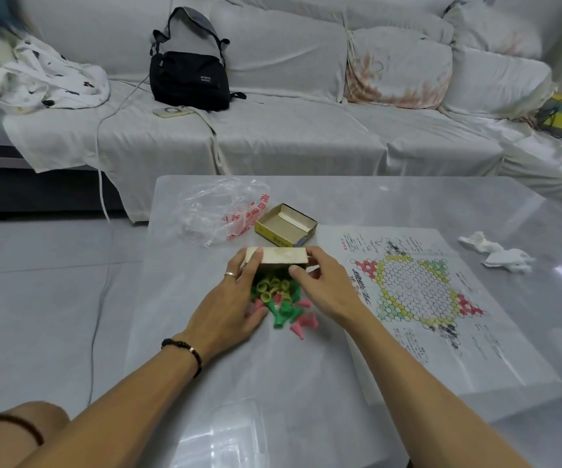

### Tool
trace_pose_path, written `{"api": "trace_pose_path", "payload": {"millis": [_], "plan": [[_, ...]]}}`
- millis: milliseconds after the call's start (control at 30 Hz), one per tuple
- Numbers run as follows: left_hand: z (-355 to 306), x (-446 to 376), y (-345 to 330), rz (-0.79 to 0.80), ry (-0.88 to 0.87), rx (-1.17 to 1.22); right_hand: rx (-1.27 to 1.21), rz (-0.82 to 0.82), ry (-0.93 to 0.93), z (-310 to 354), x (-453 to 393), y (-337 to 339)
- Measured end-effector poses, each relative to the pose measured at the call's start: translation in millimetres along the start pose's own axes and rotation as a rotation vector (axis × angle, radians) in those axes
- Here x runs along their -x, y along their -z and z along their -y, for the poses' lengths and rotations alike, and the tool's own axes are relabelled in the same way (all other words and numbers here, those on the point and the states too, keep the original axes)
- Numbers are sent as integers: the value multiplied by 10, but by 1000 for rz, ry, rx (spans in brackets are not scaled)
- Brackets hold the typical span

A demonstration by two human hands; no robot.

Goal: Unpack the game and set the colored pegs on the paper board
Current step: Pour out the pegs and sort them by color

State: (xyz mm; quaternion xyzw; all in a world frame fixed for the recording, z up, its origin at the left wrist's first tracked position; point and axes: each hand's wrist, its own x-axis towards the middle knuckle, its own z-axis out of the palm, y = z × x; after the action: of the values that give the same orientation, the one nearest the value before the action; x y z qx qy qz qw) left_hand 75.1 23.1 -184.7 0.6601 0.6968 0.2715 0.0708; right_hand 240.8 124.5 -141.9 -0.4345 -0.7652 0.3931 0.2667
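Both hands point(239, 298) tip cardboard box point(276, 255); cone-shaped plastic pegs point(283, 305) spill.

Sofa point(306, 136), under a pale cover, spans the upper half of the frame. Black bag point(190, 79) stands upright on its seat, upper centre-left. Phone point(173, 111) lies flat just in front of the bag, lower left of it. Cable point(99, 157) runs from the seat down over the sofa front to the floor point(36, 298). White patterned cloth point(46, 81) lies heaped at upper left. Floral cushion point(397, 76) leans against the backrest, upper right. Crumpled tissues point(495, 253) lie on the surface point(340, 201) at right, apart from each other.
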Motion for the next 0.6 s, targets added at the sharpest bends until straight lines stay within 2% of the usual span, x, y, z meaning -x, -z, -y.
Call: {"api": "trace_pose_path", "payload": {"millis": [333,467,600], "plan": [[70,62,14,40,-105,87,-65,-20,47,-115,57,6],[35,-117,113,14,-8,219,-53,-22,101,-118,-46,34],[80,-308,249,45,0,187,-42,-31,94,-78,-166,75]]}}
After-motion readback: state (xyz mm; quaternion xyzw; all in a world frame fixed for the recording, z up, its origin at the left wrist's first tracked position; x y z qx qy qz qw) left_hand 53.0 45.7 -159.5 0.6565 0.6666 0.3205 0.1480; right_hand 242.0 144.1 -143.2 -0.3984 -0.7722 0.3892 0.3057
